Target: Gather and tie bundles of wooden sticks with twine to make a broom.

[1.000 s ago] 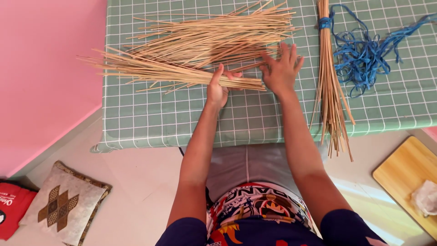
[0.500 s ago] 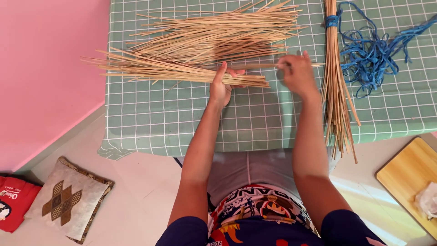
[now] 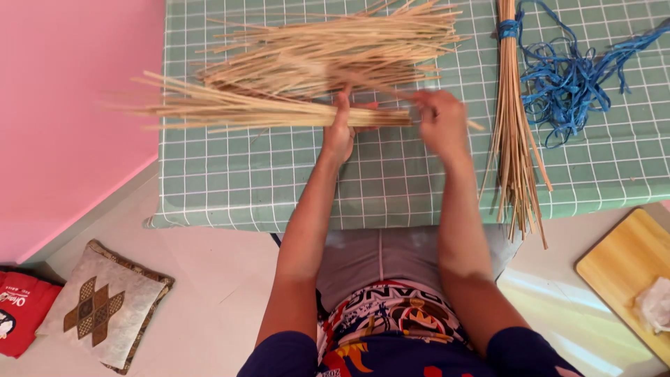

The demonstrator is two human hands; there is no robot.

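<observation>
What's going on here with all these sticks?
A person sits at a table covered with a green checked cloth. The left hand presses down on a flat bundle of thin straw-coloured sticks, while the right hand grips the bundle's end. A looser pile of sticks lies behind it, and a bundle tied with blue cord lies to the right, beside loose blue string.

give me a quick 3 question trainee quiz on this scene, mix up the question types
1. True or false: the left hand is closed around the near stick bundle.
2. What ties the upright bundle at the right? A) blue cord B) red tape C) wire
3. Fill in: the table cover is green with a white ____ pattern.

Key: 1 true. 2 A, the blue cord. 3 grid. The right hand is at the near bundle's end; its fingers are hidden.
</observation>
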